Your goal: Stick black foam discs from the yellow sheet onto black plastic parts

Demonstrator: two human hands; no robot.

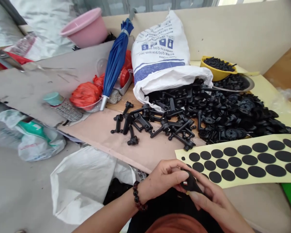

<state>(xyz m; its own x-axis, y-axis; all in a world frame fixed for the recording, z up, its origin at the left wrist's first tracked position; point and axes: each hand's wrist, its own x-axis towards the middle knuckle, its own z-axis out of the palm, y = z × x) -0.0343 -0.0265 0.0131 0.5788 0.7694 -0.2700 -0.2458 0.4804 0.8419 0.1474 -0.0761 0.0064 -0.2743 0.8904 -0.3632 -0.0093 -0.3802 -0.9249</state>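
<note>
Both hands meet at the table's near edge around a small black plastic part (pixel 191 183) with a shiny metal bit on it. My left hand (pixel 163 178), with a beaded bracelet at its wrist, presses a thumb on the part's upper side. From the other side my right hand (pixel 208 195) grips the same part; its thumb lies along the lower edge. The fingers cover much of the part. Just beyond the hands lies a yellowish sheet (pixel 180 155) of round black stickers. Black plastic arms with ball ends (pixel 142 121) lie loose behind it.
A white woven sack (pixel 160 48) spills black parts. At right is a heap of round black pieces (pixel 242 113), with a yellow bowl (pixel 215 74) and a metal bowl (pixel 251 84) behind. A blue umbrella (pixel 117 58), red bags (pixel 86 94) and a pink basin (pixel 87 30) stand left.
</note>
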